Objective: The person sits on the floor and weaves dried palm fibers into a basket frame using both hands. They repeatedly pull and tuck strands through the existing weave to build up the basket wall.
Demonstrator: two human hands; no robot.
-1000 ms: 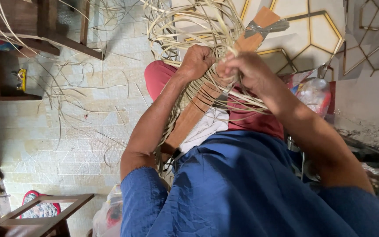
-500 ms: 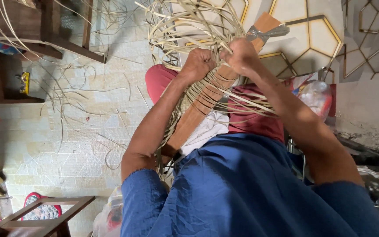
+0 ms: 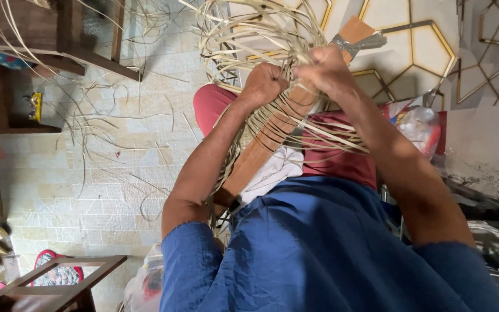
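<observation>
Head view only, looking down over a blue shirt (image 3: 330, 254) and red trousers (image 3: 342, 156). Left hand (image 3: 264, 85) balled into a fist, grip clamped tight on a bunch of pale straw strips (image 3: 249, 34) right where they cross the wooden board (image 3: 261, 153). Right hand (image 3: 324, 72) just beside it, nearly touching, fingers curled shut around more of the same strips up near the top of the board. Board tilted across the lap, lower end tucked against the belly, upper end poking past the hands with a bit of grey metal (image 3: 358, 42) stuck to it. Strips wrapped around the board in slanted bands, loose ends fanning out above the fists in a messy tangle. White cloth (image 3: 275, 167) bunched under the board on the lap. Off to the right, a clear plastic bag (image 3: 417, 124) with something reddish inside, can't tell what. Stray strips scattered on the pale tiled floor (image 3: 88, 173) to the left, dark wooden furniture (image 3: 7, 69) along that edge, and a wooden frame (image 3: 59, 280) down in the bottom left corner.
</observation>
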